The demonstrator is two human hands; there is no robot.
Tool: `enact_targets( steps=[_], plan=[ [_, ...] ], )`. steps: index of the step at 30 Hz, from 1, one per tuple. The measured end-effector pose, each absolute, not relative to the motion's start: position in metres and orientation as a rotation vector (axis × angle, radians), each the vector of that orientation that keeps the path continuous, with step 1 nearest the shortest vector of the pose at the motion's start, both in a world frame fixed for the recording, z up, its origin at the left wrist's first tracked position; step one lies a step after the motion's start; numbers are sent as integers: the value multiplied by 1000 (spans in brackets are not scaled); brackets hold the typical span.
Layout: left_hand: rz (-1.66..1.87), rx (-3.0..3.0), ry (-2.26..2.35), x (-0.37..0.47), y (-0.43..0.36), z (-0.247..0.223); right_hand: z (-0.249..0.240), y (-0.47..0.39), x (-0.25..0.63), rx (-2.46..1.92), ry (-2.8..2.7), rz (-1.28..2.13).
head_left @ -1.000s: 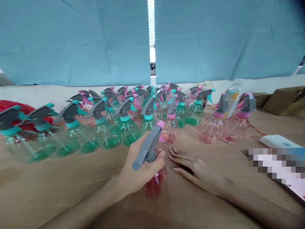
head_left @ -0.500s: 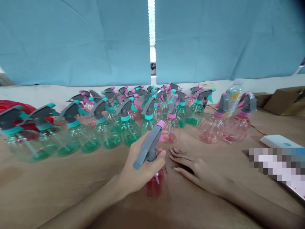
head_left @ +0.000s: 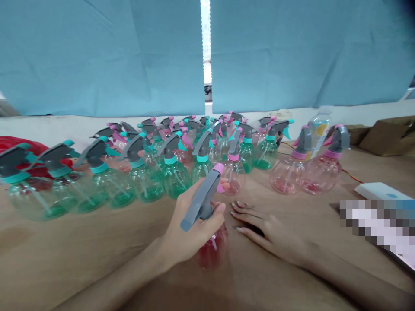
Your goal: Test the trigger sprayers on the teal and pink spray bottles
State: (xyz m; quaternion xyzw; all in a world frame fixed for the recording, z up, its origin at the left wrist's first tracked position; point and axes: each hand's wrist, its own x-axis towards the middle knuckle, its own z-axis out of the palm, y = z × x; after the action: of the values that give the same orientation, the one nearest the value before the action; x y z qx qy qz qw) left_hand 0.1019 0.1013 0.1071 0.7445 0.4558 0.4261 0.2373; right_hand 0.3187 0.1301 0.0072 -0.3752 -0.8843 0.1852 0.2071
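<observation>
My left hand (head_left: 191,224) is closed around the neck of a pink spray bottle (head_left: 212,252) with a grey trigger head and pink nozzle. The bottle stands upright on the wooden table, its collar hidden by my fingers. To the right of it, my right hand (head_left: 259,224) rests on the tabletop with fingers stretched out, holding nothing. Just beyond the held bottle is another pink spray bottle (head_left: 233,175), and a green spray bottle (head_left: 177,177) stands to its left.
Several green and pink spray bottles crowd the back of the table (head_left: 97,255). Two pink bottles (head_left: 320,175) stand at right, near a clear drink bottle (head_left: 319,129). A white box (head_left: 378,191), a blurred-out flat item and brown cardboard (head_left: 391,136) lie farther right. Red material (head_left: 24,147) is at left.
</observation>
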Motion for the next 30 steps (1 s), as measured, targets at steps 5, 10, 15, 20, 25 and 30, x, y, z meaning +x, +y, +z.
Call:
enact_targets(
  steps=[5, 10, 15, 20, 25, 30],
  plan=[
    [1214, 2099, 1321, 104, 99, 117, 8, 130, 319, -1034, -2438, 537],
    [1189, 2026, 1260, 102, 97, 122, 6, 130, 319, -1037, -2442, 542],
    [1164, 1946, 1162, 103, 97, 124, 6, 131, 320, -1021, -2439, 546],
    [1158, 1955, 1256, 103, 98, 123, 10, 129, 318, -1054, -2458, 537],
    [1184, 1958, 1353, 103, 99, 113, 9, 130, 319, -1053, -2479, 521],
    [1172, 1983, 1364, 100, 99, 107, 9, 130, 319, -1028, -2452, 543]
  ],
)
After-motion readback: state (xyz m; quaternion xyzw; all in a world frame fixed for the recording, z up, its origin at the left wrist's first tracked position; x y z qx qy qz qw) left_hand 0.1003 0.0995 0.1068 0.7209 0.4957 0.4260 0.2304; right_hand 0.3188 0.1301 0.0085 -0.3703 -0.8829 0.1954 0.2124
